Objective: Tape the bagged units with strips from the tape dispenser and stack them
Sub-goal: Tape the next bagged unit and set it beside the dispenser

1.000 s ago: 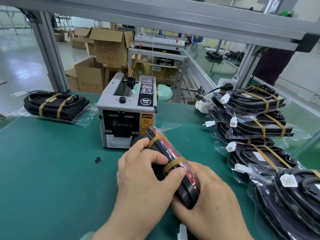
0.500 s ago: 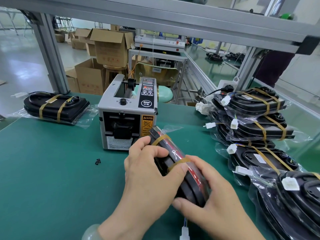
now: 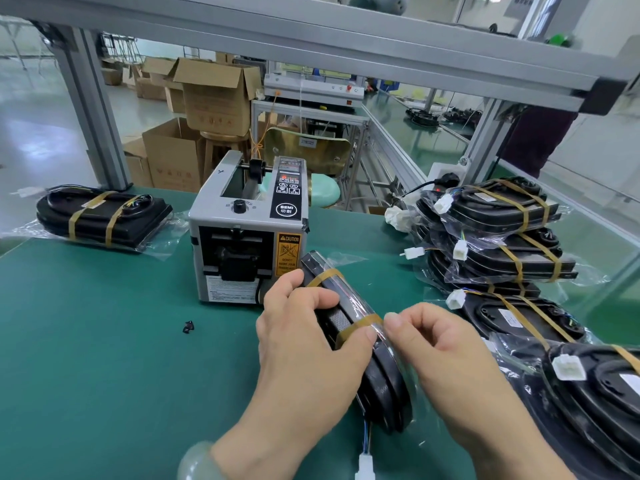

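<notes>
Your left hand (image 3: 304, 344) is wrapped around the black bagged unit in clear plastic (image 3: 363, 344), standing on edge on the green counter (image 3: 104, 358) just in front of the grey tape dispenser (image 3: 247, 233) — thumb pressed on the nearer tan tape strip (image 3: 358, 328). Your right hand (image 3: 440, 355) is curled, fingertips pinching the plastic bag beside that strip. A second strip (image 3: 325, 274) bands the far end. Taped units sit stacked at the right (image 3: 502, 237) — one more lies far left (image 3: 104, 216).
</notes>
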### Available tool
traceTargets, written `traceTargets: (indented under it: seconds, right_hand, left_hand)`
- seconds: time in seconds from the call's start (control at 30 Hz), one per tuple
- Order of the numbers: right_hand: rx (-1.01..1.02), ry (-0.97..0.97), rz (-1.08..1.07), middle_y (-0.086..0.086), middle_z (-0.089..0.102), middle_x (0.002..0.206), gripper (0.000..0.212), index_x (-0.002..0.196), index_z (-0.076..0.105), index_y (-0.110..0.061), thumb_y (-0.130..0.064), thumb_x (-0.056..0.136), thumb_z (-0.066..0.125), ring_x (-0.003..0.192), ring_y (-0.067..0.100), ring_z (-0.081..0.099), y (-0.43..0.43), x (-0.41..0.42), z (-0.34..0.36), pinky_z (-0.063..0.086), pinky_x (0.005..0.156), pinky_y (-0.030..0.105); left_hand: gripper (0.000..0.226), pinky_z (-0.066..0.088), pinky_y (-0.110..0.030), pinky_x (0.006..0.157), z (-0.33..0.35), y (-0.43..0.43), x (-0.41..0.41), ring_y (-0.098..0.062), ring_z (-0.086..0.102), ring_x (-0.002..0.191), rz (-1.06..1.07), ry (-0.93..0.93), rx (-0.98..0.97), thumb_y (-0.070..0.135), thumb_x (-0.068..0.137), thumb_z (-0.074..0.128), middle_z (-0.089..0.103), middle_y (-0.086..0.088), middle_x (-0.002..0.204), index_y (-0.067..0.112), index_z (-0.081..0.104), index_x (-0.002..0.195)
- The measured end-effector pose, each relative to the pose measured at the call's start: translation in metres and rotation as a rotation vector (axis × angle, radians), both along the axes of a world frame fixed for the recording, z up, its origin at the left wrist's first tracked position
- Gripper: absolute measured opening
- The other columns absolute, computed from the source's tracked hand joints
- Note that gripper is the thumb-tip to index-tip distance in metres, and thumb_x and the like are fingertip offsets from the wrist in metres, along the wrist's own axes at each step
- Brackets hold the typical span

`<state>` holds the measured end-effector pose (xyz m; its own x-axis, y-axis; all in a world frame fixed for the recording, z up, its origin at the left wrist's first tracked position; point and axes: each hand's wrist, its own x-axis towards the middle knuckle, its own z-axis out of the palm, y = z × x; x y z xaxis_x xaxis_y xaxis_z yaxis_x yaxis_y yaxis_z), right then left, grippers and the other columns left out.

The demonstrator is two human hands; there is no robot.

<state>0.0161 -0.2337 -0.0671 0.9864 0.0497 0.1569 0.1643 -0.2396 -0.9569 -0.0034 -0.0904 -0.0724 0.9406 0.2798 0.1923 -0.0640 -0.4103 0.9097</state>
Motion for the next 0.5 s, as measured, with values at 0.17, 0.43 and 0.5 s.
traceTargets:
  seconds: [0.17,0.43,0.5]
  right_hand:
    - [-0.044,-0.092,-0.166,-0.003,0.057,0.058,0.033,0.069,0.056,-0.014,-0.043,0.083,0.057,0.056,0.01,0.048,0.01,-0.002,-0.004,0.044,0.06,0.04]
    - [-0.052,-0.224,-0.279,-0.004,0.064,0.068,0.045,0.067,0.056,-0.018,-0.06,0.083,0.053,0.056,0.006,0.054,0.017,-0.007,-0.009,0.042,0.055,0.018]
    - [-0.102,-0.314,-0.284,-0.014,0.065,0.073,0.035,0.069,0.056,-0.024,-0.056,0.083,0.056,0.064,0.004,0.058,0.018,-0.01,-0.012,0.041,0.058,0.012]
  left_hand:
    - [0.037,0.015,-0.008,0.087,0.001,-0.001,0.003,0.003,0.027,0.118,-0.001,-0.009,-0.01,0.042,0.066,0.073,0.016,0.033,0.126,0.042,0.045,0.089]
    - [0.036,0.024,-0.018,0.094,0.003,-0.005,0.01,-0.004,0.031,0.125,0.007,0.028,-0.134,0.026,0.071,0.076,0.019,0.028,0.127,0.036,0.047,0.089]
    - [0.035,0.025,-0.018,0.094,0.003,-0.009,0.011,-0.006,0.032,0.125,0.041,0.019,-0.177,0.02,0.072,0.073,0.02,0.026,0.127,0.035,0.046,0.087]
